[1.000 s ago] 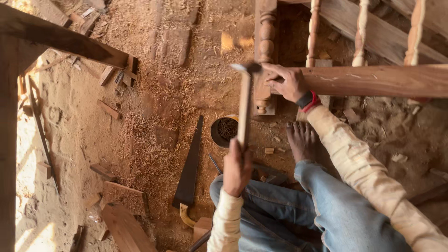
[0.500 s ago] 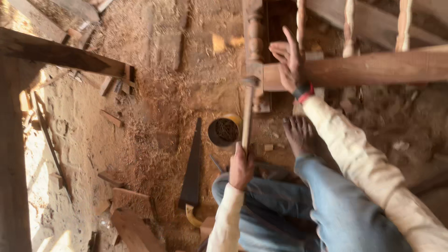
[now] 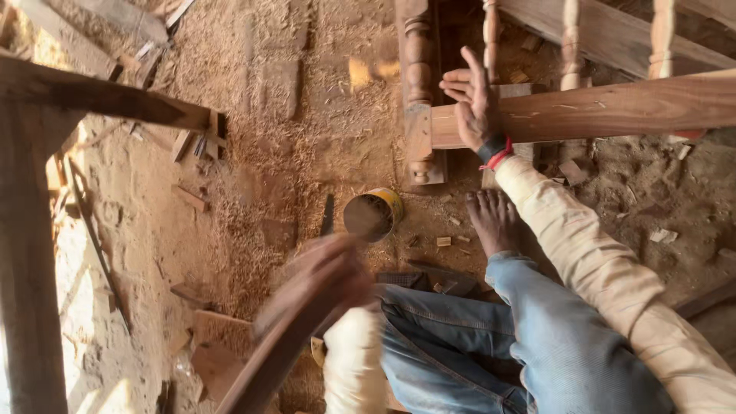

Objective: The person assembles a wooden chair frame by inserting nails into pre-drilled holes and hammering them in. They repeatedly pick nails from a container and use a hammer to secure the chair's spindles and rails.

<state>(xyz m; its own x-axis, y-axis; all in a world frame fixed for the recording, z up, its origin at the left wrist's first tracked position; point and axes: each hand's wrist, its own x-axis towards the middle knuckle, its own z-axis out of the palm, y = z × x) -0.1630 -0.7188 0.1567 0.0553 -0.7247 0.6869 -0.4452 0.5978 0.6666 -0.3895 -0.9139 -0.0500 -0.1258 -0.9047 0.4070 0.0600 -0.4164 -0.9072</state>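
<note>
Left hand [image 3: 333, 272] low in view, motion-blurred, fingers closed around wooden handle [image 3: 284, 345] running down-left; tool head not visible. Jeans-clad legs just right of it. Bare foot [image 3: 492, 221] on sawdust floor [image 3: 291, 153]. Yellow-rimmed tin can [image 3: 372, 215] near foot, to its left. Farther up, right hand [image 3: 474, 100] open, fingers spread, palm pressed on end of long wooden rail [image 3: 606, 109]. Rail end meets turned wooden post [image 3: 418, 84]. Spindles [image 3: 571, 42] behind rail.
</note>
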